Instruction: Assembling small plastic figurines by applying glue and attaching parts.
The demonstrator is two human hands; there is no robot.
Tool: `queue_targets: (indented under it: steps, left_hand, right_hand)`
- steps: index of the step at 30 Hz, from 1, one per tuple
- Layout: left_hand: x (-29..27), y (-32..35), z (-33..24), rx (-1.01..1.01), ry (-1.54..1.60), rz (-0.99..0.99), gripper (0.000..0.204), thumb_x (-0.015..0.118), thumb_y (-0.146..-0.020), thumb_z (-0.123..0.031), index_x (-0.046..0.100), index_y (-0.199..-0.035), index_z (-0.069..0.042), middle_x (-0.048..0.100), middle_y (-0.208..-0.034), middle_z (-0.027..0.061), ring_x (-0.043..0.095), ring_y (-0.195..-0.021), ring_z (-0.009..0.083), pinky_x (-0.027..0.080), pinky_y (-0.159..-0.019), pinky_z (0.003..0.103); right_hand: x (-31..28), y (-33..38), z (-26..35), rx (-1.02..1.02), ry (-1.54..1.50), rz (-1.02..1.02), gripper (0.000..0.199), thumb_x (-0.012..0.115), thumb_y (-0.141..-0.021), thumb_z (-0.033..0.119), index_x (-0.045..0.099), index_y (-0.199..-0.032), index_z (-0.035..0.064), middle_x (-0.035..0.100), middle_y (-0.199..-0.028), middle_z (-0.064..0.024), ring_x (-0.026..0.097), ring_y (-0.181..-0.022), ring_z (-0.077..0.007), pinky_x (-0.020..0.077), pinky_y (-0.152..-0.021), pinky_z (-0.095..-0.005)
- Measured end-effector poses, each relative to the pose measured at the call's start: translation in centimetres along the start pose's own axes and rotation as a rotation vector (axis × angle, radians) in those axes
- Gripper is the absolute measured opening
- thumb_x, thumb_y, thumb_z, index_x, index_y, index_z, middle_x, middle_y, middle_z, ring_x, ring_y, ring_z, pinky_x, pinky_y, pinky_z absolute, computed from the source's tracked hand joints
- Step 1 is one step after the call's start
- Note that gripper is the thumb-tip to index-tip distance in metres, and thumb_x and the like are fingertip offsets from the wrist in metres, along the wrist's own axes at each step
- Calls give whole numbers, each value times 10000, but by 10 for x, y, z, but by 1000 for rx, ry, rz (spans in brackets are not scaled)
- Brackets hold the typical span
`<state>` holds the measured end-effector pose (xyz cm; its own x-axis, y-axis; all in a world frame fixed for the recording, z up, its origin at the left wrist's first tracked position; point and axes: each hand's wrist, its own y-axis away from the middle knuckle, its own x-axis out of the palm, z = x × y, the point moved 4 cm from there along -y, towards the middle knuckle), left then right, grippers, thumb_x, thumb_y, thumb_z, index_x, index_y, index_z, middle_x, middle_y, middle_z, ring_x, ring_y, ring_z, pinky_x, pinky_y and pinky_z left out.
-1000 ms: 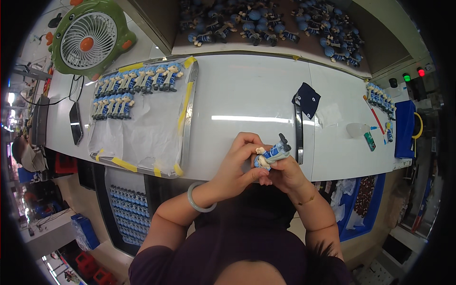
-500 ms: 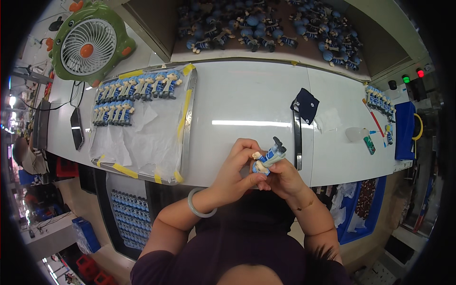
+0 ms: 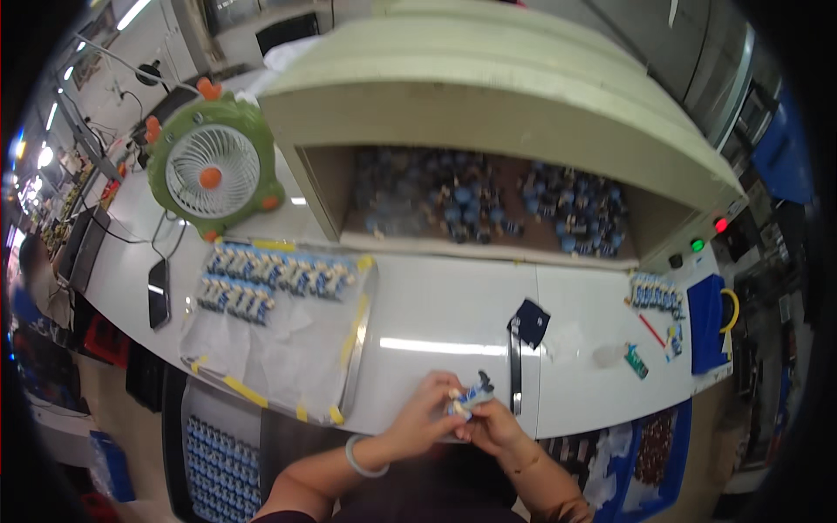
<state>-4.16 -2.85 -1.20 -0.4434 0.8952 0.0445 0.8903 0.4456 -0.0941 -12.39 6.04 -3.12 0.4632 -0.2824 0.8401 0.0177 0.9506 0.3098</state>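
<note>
A small blue-and-white figurine (image 3: 472,397) sat low in the frame, just right of centre, pinched between both hands at the white table (image 3: 436,305) edge. It looked light, rigid and easily snapped, best gripped by its body. The left hand (image 3: 429,416) fingers curled around it; the right hand (image 3: 493,425) fingertips pressed its underside. Rows of similar figurines (image 3: 261,281) lay on a taped sheet (image 3: 270,349) at left.

a small factory assembly bench: rows of identical blue figurines (image 3: 270,281) on a taped sheet (image 3: 288,349), more in a shelf box (image 3: 497,157).
</note>
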Motion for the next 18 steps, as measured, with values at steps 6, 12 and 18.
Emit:
queue_targets:
  steps: [6,12,18]
  left_hand:
    - [3,19,2,-58,94,-39,284,609,-707,-86,510,-966,-27,421,-1005,98,428,-969,239,330,-870,310]
    - [2,-2,-5,-23,-37,-44,257,621,-726,-100,488,-930,-18,358,-1046,83,421,-946,170,369,-832,277]
    - [5,-22,-8,48,-100,-69,343,669,-656,-97,499,-940,-11,401,-996,95,427,-903,216,363,-795,286]
  right_hand:
    - [7,6,-11,23,20,4,256,464,-786,197,510,-959,13,548,-811,-59,527,-655,-136,410,-550,-233]
    - [2,-6,5,-3,-9,-23,290,479,-760,183,498,-984,0,563,-791,-70,551,-637,-124,470,-541,-224]
    - [8,-17,18,-9,-36,-24,333,499,-694,259,511,-912,7,528,-764,-50,489,-633,-111,388,-553,-217]
